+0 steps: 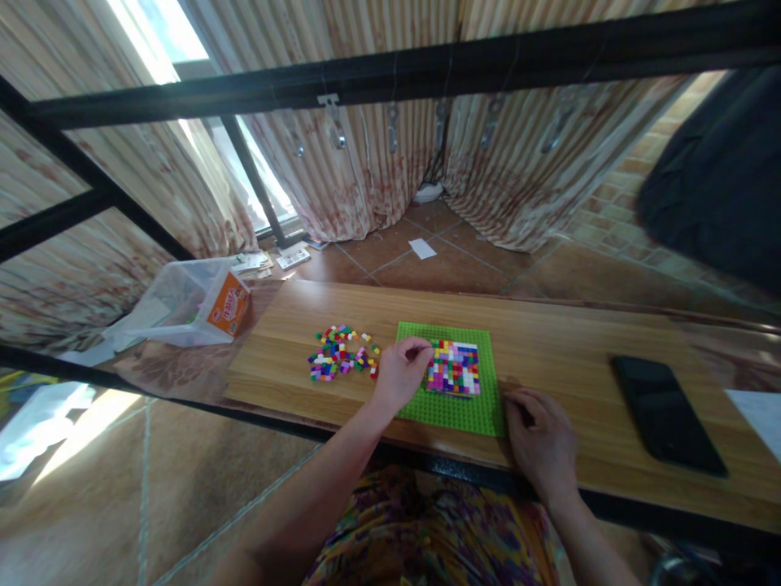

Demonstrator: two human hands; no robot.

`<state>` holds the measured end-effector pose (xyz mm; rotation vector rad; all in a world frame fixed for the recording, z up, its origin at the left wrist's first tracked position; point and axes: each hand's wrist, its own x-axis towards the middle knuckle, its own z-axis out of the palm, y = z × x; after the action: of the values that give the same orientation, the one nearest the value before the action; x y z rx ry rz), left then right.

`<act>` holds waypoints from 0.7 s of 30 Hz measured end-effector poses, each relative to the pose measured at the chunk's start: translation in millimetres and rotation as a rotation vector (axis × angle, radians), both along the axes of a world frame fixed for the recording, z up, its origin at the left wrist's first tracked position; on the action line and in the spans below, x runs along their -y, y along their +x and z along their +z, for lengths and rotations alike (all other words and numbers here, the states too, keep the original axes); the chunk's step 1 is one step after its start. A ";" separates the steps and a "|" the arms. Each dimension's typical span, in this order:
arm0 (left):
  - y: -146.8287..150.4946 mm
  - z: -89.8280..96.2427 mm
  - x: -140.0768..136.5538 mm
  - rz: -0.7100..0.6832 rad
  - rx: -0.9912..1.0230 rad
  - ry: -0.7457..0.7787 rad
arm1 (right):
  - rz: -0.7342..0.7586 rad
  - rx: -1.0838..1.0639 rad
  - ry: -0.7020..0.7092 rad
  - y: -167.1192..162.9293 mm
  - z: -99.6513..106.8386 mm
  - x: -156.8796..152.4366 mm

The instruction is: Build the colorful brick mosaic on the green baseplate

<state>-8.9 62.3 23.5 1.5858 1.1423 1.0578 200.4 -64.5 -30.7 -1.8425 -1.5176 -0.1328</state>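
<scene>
A green studded baseplate (451, 419) lies on the wooden table. On it is a raised rectangular block of small multicoloured bricks (455, 368). My left hand (401, 373) reaches over the plate's left part, thumb and forefinger pinched at the left edge of the multicoloured block. What is between those fingertips is too small to make out. My right hand (542, 439) rests on the table beside the plate's right edge, its fingers curled in; nothing shows in it. Left of my left hand lies a scattered pile of loose coloured bricks (342, 354).
A black phone (668, 415) lies on the table (567, 346) at the right, with white paper (757, 415) beyond it. A clear plastic box (189, 301) with an orange label stands at the left. A black metal bar (390, 77) crosses the view before striped curtains (378, 179).
</scene>
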 end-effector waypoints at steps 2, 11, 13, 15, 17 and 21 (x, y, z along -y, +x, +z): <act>0.9 -0.2 -1.1 0.011 0.008 -0.014 | -0.001 -0.003 -0.009 -0.3 0.6 0.1; 4.7 0.2 -5.9 0.042 0.051 -0.097 | 0.004 0.005 -0.033 0.7 -0.1 0.1; 5.1 0.4 -6.2 0.042 0.058 -0.102 | 0.007 0.005 -0.031 0.7 -0.6 0.1; 5.1 0.7 -6.4 0.043 0.066 -0.105 | 0.008 0.001 -0.025 0.7 -1.3 0.1; 5.1 0.9 -6.7 0.044 0.071 -0.107 | 0.008 -0.006 -0.017 1.0 -2.0 0.0; 4.6 0.3 -8.6 0.029 0.085 -0.128 | 0.010 -0.013 -0.033 1.0 -2.6 -0.6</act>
<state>-4.2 70.9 23.8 1.4160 1.1551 1.0399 201.4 -63.9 -33.3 -1.8583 -1.5280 -0.0911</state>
